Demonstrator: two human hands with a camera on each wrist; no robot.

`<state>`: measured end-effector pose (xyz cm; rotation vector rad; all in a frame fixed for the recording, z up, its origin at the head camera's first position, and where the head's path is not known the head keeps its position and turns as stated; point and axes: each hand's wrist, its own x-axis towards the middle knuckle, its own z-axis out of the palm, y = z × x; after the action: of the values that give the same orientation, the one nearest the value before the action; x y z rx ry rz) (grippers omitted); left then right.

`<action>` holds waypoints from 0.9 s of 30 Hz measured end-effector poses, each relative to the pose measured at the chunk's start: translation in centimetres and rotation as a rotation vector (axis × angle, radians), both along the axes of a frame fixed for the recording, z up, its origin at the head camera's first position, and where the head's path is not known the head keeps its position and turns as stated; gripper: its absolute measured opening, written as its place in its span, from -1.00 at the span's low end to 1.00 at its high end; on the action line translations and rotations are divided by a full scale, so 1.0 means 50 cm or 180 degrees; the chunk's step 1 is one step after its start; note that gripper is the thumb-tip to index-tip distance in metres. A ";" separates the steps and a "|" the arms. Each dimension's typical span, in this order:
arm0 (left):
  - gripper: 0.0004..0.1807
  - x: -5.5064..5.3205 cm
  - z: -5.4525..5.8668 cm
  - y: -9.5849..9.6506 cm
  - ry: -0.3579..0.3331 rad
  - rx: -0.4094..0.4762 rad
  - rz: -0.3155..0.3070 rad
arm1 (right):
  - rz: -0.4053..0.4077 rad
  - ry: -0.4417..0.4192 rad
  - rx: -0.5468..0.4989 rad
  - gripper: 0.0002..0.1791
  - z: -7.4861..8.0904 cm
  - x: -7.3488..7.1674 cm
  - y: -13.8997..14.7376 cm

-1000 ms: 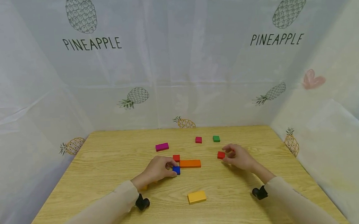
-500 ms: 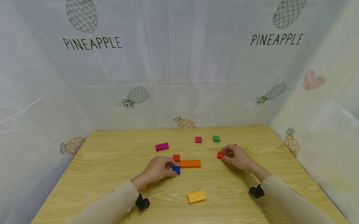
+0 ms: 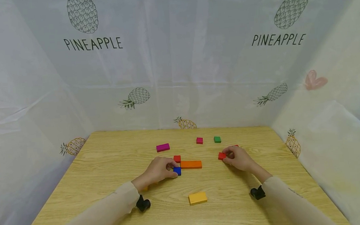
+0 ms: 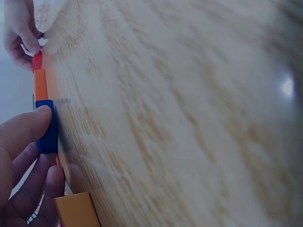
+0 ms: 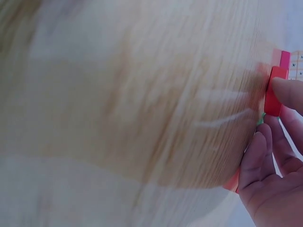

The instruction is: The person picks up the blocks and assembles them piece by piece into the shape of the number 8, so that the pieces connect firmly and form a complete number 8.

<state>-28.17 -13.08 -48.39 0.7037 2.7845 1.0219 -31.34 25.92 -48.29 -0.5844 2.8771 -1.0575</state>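
Note:
My left hand (image 3: pixel 159 170) pinches a small blue block (image 3: pixel 177 171) between thumb and fingers; the left wrist view shows the thumb tip on the block's near face. This block sits at the left end of a long orange block (image 3: pixel 191 164), with a red block (image 3: pixel 177 158) just behind. On the right, my right hand (image 3: pixel 240 158) pinches another small red block (image 3: pixel 222 156) at table level. In the right wrist view, the thumb lies against that red block (image 5: pixel 276 91). A further red piece (image 3: pixel 236 146) is mostly hidden behind the right hand.
Along the back lie a magenta block (image 3: pixel 163 148), a pink-red block (image 3: pixel 199 140) and a green block (image 3: pixel 217 140). A yellow block (image 3: pixel 198 198) lies nearer the front of the wooden table (image 3: pixel 224 214). An orange-yellow block (image 3: pixel 145 188) is partly hidden by the left wrist.
My right hand has shifted slightly left and its fingers have closed on the red block, uncovering part of a red piece behind it. The left hand and blue block have stayed put.

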 end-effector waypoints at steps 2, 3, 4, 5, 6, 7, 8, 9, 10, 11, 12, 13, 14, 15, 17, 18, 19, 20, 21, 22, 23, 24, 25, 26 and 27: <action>-0.74 -0.001 0.000 0.000 -0.0005 -0.0005 0.0004 | 0.0012 0.0026 0.0004 -0.66 0.000 0.000 0.000; -0.74 -0.001 0.000 0.001 -0.0010 -0.0011 0.0011 | 0.0015 0.0039 0.0011 -0.67 0.000 -0.001 0.000; -0.73 -0.001 0.000 0.001 -0.0012 -0.0017 0.0016 | 0.0026 0.0047 0.0006 -0.67 0.000 -0.001 -0.001; -0.73 -0.001 0.000 0.001 -0.0007 -0.0022 0.0014 | 0.0039 0.0046 -0.0011 -0.67 -0.001 -0.002 -0.002; -0.73 -0.001 0.000 0.001 -0.0002 -0.0018 0.0010 | 0.0057 0.0050 -0.0021 -0.67 -0.001 -0.002 -0.003; -0.73 -0.001 0.000 0.002 -0.0006 -0.0019 0.0013 | 0.0068 0.0052 -0.0025 -0.67 -0.002 -0.003 -0.005; -0.74 -0.001 0.000 0.002 -0.0010 -0.0021 0.0019 | 0.0084 0.0055 -0.0038 -0.67 -0.003 -0.004 -0.008; -0.74 -0.001 0.000 0.003 -0.0008 -0.0018 0.0017 | 0.0112 0.0044 -0.0063 -0.67 -0.003 -0.005 -0.011; -0.74 -0.001 0.000 0.003 -0.0012 -0.0015 0.0017 | 0.0132 0.0036 -0.0084 -0.67 -0.003 -0.005 -0.014; -0.74 -0.001 -0.001 0.003 -0.0006 -0.0021 0.0018 | 0.0156 0.0039 -0.0089 -0.67 -0.003 -0.006 -0.017; -0.73 -0.001 -0.001 0.003 -0.0006 -0.0019 0.0021 | 0.0169 0.0045 -0.0083 -0.68 -0.003 -0.007 -0.021; -0.73 -0.002 -0.001 0.004 0.0002 -0.0021 0.0019 | 0.0175 0.0043 -0.0086 -0.68 -0.003 -0.007 -0.026; -0.73 -0.002 -0.002 0.003 0.0015 -0.0024 0.0011 | 0.0190 0.0039 -0.0092 -0.68 -0.001 -0.007 -0.030; -0.73 -0.002 -0.002 0.003 0.0014 -0.0030 0.0015 | 0.0200 0.0041 -0.0078 -0.68 0.000 -0.008 -0.035; -0.72 -0.002 -0.003 0.003 0.0021 -0.0039 0.0019 | 0.0199 0.0060 -0.0038 -0.68 0.002 -0.010 -0.045; -0.73 -0.002 -0.003 0.003 0.0024 -0.0031 0.0015 | 0.0209 0.0054 -0.0048 -0.68 0.003 -0.011 -0.050; -0.73 -0.002 -0.004 0.003 0.0019 -0.0032 0.0017 | 0.0211 0.0060 -0.0044 -0.68 0.004 -0.012 -0.055; -0.73 -0.002 -0.004 0.003 0.0010 -0.0035 0.0025 | 0.0223 0.0063 -0.0043 -0.68 0.005 -0.013 -0.059; -0.73 -0.001 -0.004 0.003 -0.0004 -0.0039 0.0038 | 0.0235 0.0066 -0.0048 -0.68 0.006 -0.014 -0.064; -0.73 -0.001 -0.004 0.002 0.0009 -0.0033 0.0026 | 0.0243 0.0069 -0.0055 -0.68 0.007 -0.015 -0.068; -0.73 0.000 -0.004 0.002 0.0020 -0.0030 0.0019 | 0.0267 0.0067 -0.0071 -0.68 0.008 -0.015 -0.072; -0.73 0.000 -0.004 0.002 0.0020 -0.0018 0.0017 | 0.0277 0.0068 -0.0071 -0.68 0.008 -0.015 -0.076; -0.73 0.001 -0.003 0.002 0.0020 -0.0013 0.0015 | 0.0280 0.0082 -0.0047 -0.68 0.008 -0.016 -0.080; -0.73 0.002 -0.003 0.002 0.0025 -0.0007 0.0013 | 0.0295 0.0089 -0.0036 -0.68 0.008 -0.017 -0.084; -0.73 0.002 -0.002 0.002 0.0034 0.0001 0.0009 | 0.0300 0.0101 -0.0013 -0.68 0.008 -0.018 -0.088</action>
<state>-28.07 -12.98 -48.50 0.7073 2.7953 1.0222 -32.23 21.53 -47.88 -0.7356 2.8427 -1.0506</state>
